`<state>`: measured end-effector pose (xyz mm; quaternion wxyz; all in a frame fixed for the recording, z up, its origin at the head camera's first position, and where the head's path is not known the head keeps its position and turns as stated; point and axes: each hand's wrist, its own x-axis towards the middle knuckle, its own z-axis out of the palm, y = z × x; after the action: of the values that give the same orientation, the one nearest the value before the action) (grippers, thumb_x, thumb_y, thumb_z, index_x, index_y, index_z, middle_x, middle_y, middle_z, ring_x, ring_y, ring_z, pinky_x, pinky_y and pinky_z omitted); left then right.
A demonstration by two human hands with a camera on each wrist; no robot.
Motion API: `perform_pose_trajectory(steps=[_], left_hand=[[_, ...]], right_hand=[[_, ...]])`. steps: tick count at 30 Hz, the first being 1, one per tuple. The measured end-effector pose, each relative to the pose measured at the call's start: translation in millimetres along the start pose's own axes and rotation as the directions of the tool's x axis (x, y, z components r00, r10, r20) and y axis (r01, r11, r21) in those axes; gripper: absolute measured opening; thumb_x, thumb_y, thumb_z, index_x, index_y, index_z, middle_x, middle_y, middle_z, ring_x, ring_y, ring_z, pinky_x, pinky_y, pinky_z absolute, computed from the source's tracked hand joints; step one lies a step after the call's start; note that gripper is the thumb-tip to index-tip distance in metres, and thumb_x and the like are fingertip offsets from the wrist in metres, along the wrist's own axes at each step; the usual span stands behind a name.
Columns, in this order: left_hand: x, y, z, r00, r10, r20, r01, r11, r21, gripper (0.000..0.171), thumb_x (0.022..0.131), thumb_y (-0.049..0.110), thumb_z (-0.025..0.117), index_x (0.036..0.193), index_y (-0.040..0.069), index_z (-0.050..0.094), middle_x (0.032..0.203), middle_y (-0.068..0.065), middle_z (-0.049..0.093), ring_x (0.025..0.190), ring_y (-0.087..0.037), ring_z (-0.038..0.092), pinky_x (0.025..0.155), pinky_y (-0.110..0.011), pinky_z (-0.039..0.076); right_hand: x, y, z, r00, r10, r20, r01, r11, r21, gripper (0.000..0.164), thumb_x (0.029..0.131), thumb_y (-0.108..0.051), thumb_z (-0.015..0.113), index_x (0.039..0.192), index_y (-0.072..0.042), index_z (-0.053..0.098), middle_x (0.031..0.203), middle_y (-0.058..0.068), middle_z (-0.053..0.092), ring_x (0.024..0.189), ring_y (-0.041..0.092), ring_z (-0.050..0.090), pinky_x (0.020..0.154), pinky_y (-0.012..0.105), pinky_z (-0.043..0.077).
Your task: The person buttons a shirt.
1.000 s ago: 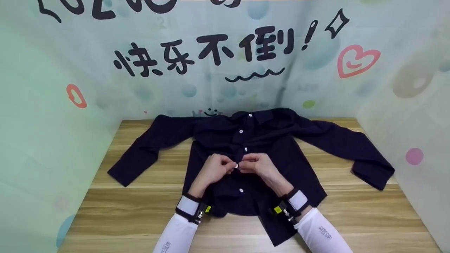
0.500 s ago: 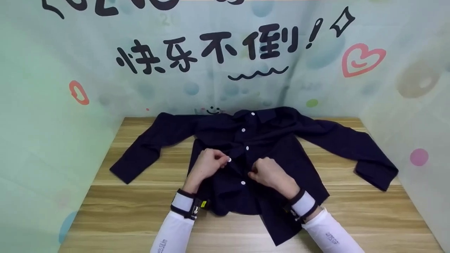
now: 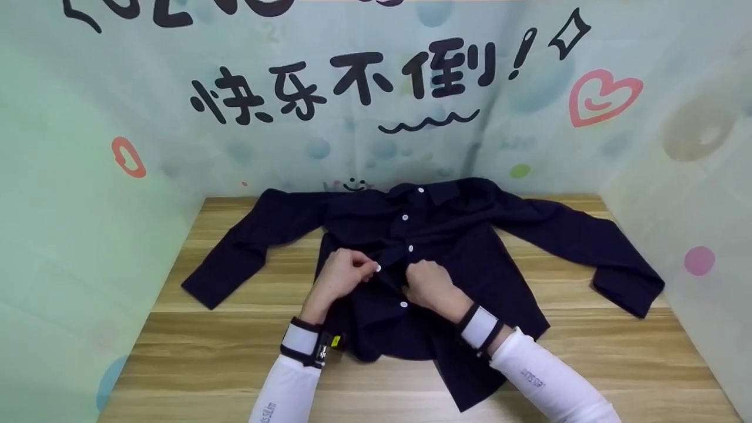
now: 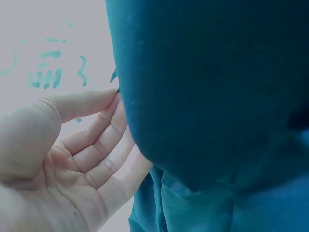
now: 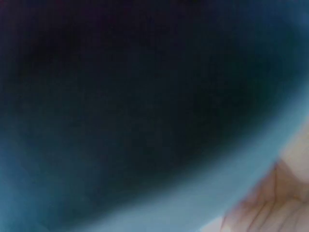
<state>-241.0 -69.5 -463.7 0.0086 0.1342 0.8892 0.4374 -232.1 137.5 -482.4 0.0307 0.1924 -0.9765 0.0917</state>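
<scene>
A dark navy long-sleeved shirt (image 3: 470, 258) lies spread out with its collar away from me and white buttons down its front. My left hand (image 3: 343, 276) pinches the shirt's edge at one white button (image 3: 378, 268), left of the button row. The left wrist view shows that thumb and the fingers of the left hand (image 4: 82, 164) meeting at the cloth's edge. My right hand (image 3: 433, 288) has curled fingers on the front opening, gripping the cloth; its fingertips are hidden. Dark blurred cloth fills most of the right wrist view, with part of the palm at lower right.
The shirt lies on a wood-grain table (image 3: 223, 364). Its sleeves reach out left (image 3: 235, 258) and right (image 3: 593, 247). A printed cloth backdrop (image 3: 294, 147) stands behind and along both sides. Another white button (image 3: 403, 304) shows below my hands.
From meeting at the button, my hands have moved apart. The left has carried the button left and slightly up; the right first went right and down, then came back left with fingers curled.
</scene>
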Motion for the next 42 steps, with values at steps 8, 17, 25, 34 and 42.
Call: perform_pose_trajectory(steps=[8,17,25,34,42], left_hand=[[-1.7,0.8,-1.8,1.0,0.005,-0.002,-0.005,1.0,0.001,0.016,0.091,0.019,0.074,0.078,0.011,0.079,0.065,0.004,0.069,0.061,-0.007,0.063,0.072,-0.029,0.051],[-2.7,7.3,5.0,1.0,0.008,0.023,-0.005,0.994,-0.105,0.014,0.092,0.016,0.073,0.085,0.006,0.08,0.071,0.0,0.072,0.063,-0.008,0.066,0.066,-0.025,0.054],[-1.8,11.3,19.3,1.0,-0.001,0.019,0.002,0.998,-0.065,0.016,0.093,0.019,0.073,0.082,0.01,0.079,0.068,0.003,0.07,0.06,-0.006,0.062,0.067,-0.026,0.051],[-0.9,16.6,37.6,0.998,0.012,-0.064,-0.02,0.993,-0.12,0.016,0.094,0.018,0.073,0.084,0.006,0.08,0.068,0.0,0.071,0.059,-0.007,0.064,0.061,-0.024,0.052],[-0.8,19.9,53.0,0.989,0.024,-0.144,-0.044,0.99,-0.136,0.017,0.092,0.019,0.073,0.082,0.007,0.079,0.066,0.003,0.069,0.058,-0.005,0.061,0.058,-0.023,0.048]], right_hand=[[-7,11,-8,0.997,0.034,0.071,-0.042,0.992,0.118,0.04,0.081,-0.009,0.07,0.052,-0.014,0.042,0.056,0.008,0.053,0.055,0.03,0.058,0.055,0.048,0.054],[-10,46,-21,0.976,0.096,0.196,-0.198,0.765,0.612,0.027,0.094,-0.009,0.064,0.068,-0.008,0.062,0.061,-0.001,0.059,0.056,0.012,0.059,0.057,0.027,0.054],[-12,67,-24,0.968,0.115,0.224,-0.248,0.288,0.925,0.014,0.099,-0.005,0.063,0.088,0.004,0.066,0.075,0.004,0.063,0.07,0.014,0.066,0.072,0.032,0.061],[-12,67,-20,0.964,0.142,0.224,-0.244,0.14,0.96,0.006,0.098,0.001,0.062,0.101,0.005,0.065,0.084,0.002,0.063,0.075,0.013,0.066,0.072,0.028,0.059],[-11,55,-13,0.966,0.132,0.222,-0.233,0.074,0.97,0.005,0.097,0.003,0.062,0.098,0.002,0.066,0.085,0.001,0.065,0.076,0.013,0.068,0.072,0.029,0.06]])
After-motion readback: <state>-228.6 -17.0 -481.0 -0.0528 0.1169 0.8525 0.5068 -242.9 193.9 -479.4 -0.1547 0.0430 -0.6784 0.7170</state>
